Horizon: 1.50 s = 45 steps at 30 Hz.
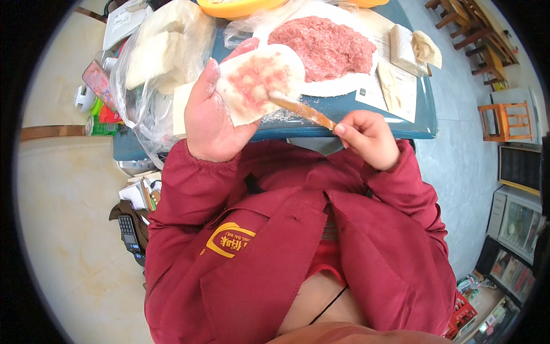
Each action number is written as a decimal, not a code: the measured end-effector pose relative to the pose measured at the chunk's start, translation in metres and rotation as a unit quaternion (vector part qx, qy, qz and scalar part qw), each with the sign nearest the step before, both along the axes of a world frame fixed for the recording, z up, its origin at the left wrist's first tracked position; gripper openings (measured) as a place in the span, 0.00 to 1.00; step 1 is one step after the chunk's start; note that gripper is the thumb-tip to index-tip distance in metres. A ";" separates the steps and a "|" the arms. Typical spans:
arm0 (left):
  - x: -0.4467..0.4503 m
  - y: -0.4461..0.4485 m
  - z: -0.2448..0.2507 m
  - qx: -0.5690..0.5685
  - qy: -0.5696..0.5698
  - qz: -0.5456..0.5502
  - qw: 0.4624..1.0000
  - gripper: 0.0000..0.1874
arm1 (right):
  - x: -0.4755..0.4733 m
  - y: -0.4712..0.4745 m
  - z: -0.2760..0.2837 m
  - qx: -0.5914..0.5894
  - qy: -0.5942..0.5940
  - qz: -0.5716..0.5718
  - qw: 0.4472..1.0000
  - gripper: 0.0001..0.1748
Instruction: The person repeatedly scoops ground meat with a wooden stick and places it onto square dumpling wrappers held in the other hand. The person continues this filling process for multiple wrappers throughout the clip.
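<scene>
A thin dough wrapper [292, 60] rests on my left hand [215, 116], with the thumb upright at its left edge. Pink minced meat is smeared over the wrapper's middle. My right hand [367, 137] pinches one end of a flat wooden stick [307, 112] between thumb and fingers. The stick's pale far end touches the wrapper at the lower right of the smear. Just beyond the wrapper, a large mound of minced meat [322, 49] sits on a white plate [335, 88]. Flour dusts my left thumb, and white crumbs [283, 117] lie on the table below the wrapper.
On the blue table [425, 122], a clear plastic bag [129, 103] holds stacked wrappers [154, 60] at left, beside a smartphone [98, 84] and green can [101, 125]. Printed paper [406, 107] and a white packet [406, 49] lie right. An orange bowl [240, 9] stands behind.
</scene>
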<state>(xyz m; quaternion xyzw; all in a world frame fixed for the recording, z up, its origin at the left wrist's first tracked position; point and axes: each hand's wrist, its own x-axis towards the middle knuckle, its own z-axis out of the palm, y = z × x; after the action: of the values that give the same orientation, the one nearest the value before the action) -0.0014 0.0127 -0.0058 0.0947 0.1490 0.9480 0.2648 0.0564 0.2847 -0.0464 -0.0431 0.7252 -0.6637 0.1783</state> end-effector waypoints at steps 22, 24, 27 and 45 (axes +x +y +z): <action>0.009 0.025 -0.013 -0.178 -0.026 0.113 0.977 0.17 | 0.004 -0.023 0.002 0.252 0.378 -0.113 0.884 0.06; 0.011 0.032 -0.016 -0.191 -0.011 0.123 0.974 0.16 | 0.003 -0.033 -0.003 0.242 0.384 -0.089 0.887 0.06; 0.000 0.021 -0.014 -0.188 0.003 0.132 0.973 0.13 | 0.006 -0.014 -0.002 0.262 0.440 -0.077 0.855 0.07; 0.004 0.023 -0.034 -0.531 0.389 0.292 0.694 0.07 | -0.018 -0.010 0.029 0.337 0.431 -0.046 0.836 0.10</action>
<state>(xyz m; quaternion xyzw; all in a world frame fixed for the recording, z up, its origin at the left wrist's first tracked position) 0.0029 0.0354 -0.0395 0.2503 0.7372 0.6194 -0.1006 0.0384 0.2746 -0.0178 -0.2282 0.9086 -0.3003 -0.1794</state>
